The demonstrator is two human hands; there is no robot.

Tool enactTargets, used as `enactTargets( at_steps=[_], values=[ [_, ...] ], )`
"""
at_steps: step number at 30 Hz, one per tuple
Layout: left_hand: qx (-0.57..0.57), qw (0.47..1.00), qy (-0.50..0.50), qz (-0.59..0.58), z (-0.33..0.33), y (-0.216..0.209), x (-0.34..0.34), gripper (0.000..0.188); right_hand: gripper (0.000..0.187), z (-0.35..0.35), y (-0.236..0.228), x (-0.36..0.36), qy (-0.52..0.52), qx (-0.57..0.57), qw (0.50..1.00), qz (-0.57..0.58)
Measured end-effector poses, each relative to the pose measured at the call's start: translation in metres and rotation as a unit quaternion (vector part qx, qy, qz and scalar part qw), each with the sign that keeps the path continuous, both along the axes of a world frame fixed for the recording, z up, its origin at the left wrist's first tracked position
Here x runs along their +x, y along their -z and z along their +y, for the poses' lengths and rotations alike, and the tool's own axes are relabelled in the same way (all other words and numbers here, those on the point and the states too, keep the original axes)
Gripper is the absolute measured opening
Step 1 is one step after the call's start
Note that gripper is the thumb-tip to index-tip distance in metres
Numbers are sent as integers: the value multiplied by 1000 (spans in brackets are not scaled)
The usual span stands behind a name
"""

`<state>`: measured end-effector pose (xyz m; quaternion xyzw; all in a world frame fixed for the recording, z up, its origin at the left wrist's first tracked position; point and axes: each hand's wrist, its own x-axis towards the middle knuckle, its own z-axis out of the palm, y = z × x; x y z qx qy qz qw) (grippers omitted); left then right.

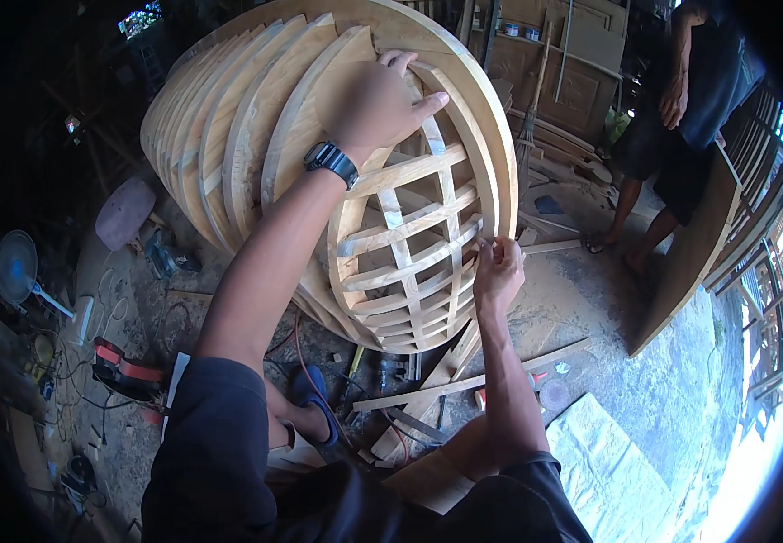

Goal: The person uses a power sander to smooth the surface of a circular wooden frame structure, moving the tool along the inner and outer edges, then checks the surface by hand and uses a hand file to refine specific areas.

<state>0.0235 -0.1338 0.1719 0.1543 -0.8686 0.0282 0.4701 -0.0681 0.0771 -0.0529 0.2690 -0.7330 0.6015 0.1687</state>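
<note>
A ribbed wooden frame [305,100] stands before me, a curved band [480,149] lining its right edge. My left hand [375,107] lies spread near the band's top; my right hand [500,267] curls lower down, its grip unclear. Fitting appears underway, calling next for steady alignment.

One ribbed wooden frame [409,223], the wearer's two hands [391,107] [500,271], one wristwatch [332,163], one co-worker [699,109], one fan [17,266], one broom [526,138]
</note>
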Motion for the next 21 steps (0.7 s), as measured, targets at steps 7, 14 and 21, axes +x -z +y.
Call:
enactTargets(
  at_steps=[7, 14, 21],
  values=[
    [151, 988, 8, -32, 5, 2, -3, 89, 22, -2, 7, -7, 14, 20, 994, 108],
    [154, 986, -6, -65, 9, -6, 1, 103, 18, -10, -1, -4, 51, 27, 983, 177],
    [172, 985, -7, -32, -1, -7, -2, 102, 20, -14, -3, -14, 8, 18, 988, 151]
  ],
)
